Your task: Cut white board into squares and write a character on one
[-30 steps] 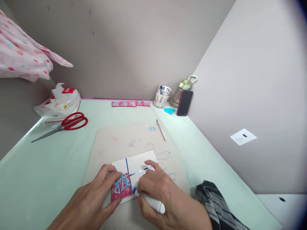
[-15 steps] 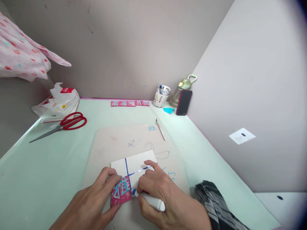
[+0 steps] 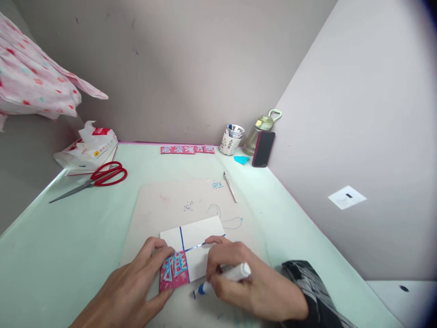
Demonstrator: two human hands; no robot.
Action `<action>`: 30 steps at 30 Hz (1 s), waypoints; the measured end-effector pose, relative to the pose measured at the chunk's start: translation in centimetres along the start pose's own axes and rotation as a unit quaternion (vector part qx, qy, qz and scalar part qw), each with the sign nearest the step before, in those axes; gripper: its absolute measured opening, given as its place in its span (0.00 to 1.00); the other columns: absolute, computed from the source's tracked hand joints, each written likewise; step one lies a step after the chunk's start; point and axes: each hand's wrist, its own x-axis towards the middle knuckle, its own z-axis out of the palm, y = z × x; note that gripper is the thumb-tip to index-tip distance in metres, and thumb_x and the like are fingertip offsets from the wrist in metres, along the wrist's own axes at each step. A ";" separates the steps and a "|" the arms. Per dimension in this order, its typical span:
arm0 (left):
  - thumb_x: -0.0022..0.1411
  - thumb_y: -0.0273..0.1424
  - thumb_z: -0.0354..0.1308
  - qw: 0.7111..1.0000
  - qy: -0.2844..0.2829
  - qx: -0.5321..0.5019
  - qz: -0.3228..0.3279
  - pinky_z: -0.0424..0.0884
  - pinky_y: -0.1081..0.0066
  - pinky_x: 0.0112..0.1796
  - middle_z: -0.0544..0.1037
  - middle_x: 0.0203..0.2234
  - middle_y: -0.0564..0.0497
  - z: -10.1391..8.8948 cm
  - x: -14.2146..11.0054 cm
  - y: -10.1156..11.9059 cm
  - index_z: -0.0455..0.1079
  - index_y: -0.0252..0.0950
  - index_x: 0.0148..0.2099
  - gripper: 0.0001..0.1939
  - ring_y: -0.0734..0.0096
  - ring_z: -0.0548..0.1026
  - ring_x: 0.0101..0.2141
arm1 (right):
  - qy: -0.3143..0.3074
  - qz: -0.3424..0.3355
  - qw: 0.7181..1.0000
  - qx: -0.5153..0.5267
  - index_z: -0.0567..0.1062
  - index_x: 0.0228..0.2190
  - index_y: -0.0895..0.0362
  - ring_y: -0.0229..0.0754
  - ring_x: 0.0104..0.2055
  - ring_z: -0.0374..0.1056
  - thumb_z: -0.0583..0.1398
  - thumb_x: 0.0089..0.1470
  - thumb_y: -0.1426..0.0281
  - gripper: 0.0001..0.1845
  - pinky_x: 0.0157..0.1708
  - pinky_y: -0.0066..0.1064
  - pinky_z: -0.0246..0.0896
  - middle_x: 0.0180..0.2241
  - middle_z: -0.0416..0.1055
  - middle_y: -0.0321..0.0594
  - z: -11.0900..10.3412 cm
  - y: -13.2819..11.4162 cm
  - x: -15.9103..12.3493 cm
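A white card (image 3: 205, 232) with dark blue lines crossing it lies on the grey-beige board (image 3: 160, 200). On its lower left corner sits a pink square card (image 3: 175, 272) bearing a blue-and-white outlined character. My left hand (image 3: 136, 278) holds both down, fingertips on the upper left side and thumb at the lower edge. In my right hand (image 3: 246, 278) is a white marker (image 3: 235, 273) with a blue collar. Its dark tip points down left, just below the white card's lower edge and apart from the pink square.
Red-handled scissors (image 3: 105, 175) and a tissue pack (image 3: 92, 148) lie at left. A craft knife (image 3: 230, 187) rests by the board's far right corner. Behind are a strip of pink character cards (image 3: 187, 149), a pen cup (image 3: 231, 140), a blue scrap (image 3: 241, 159), a bottle (image 3: 252, 136) and a phone (image 3: 263, 149).
My right hand has moved the marker right and down, away from the pink square's edge. A blue line now runs along that edge to the white card's border. My left hand stays in place.
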 end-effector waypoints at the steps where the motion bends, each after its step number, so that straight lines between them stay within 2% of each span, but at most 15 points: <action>1: 0.64 0.34 0.51 1.000 0.005 -0.002 -0.005 0.74 0.70 0.37 0.68 0.49 0.51 -0.3 0.2 0.2 0.63 0.47 0.53 0.15 0.68 0.79 0.35 | 0.032 0.013 0.999 0.031 0.65 0.23 0.53 0.36 0.29 0.60 0.56 0.51 0.78 0.10 0.57 0.36 0.53 0.23 0.63 0.27 -0.2 0.2 0.0; 6: 0.66 0.43 0.51 0.999 0.015 -0.004 -0.036 0.72 0.66 0.38 0.67 0.50 0.50 -2.2 2.7 2.6 0.62 0.45 0.51 0.15 0.68 0.77 0.32 | 0.203 0.057 0.972 0.102 0.70 0.26 0.54 0.42 0.31 0.66 0.56 0.57 0.69 0.08 0.42 0.36 0.60 0.22 0.71 0.34 -0.8 1.4 0.5; 11: 0.65 0.39 0.50 0.998 -0.007 0.004 -0.059 0.70 0.61 0.38 0.65 0.50 0.48 -2.6 5.5 4.4 0.63 0.42 0.50 0.13 0.66 0.75 0.32 | 0.283 0.053 0.951 0.110 0.70 0.26 0.54 0.42 0.31 0.66 0.57 0.57 0.67 0.09 0.34 0.33 0.58 0.22 0.72 0.35 -1.0 2.3 1.0; 16: 0.63 0.37 0.50 0.998 -0.016 -0.015 -0.058 0.70 0.60 0.42 0.65 0.50 0.47 -2.1 6.7 4.6 0.63 0.40 0.50 0.14 0.62 0.75 0.37 | 0.310 0.044 0.945 0.095 0.70 0.24 0.55 0.40 0.30 0.64 0.57 0.57 0.67 0.10 0.33 0.32 0.56 0.22 0.71 0.34 -1.2 2.5 1.1; 23: 0.63 0.40 0.50 0.997 -0.025 -0.032 -0.070 0.69 0.61 0.41 0.65 0.49 0.49 -1.5 6.9 4.1 0.63 0.41 0.49 0.14 0.64 0.74 0.36 | 0.315 0.050 0.942 0.101 0.70 0.25 0.55 0.39 0.28 0.64 0.57 0.57 0.68 0.10 0.31 0.31 0.56 0.22 0.71 0.33 -1.4 2.4 1.1; 30: 0.62 0.40 0.50 0.997 -0.016 -0.028 -0.072 0.69 0.62 0.41 0.66 0.48 0.50 -1.2 6.8 3.6 0.64 0.42 0.49 0.14 0.64 0.74 0.37 | 0.311 0.051 0.944 0.101 0.70 0.25 0.56 0.38 0.27 0.64 0.57 0.57 0.68 0.09 0.30 0.29 0.55 0.22 0.70 0.33 -1.4 2.5 1.2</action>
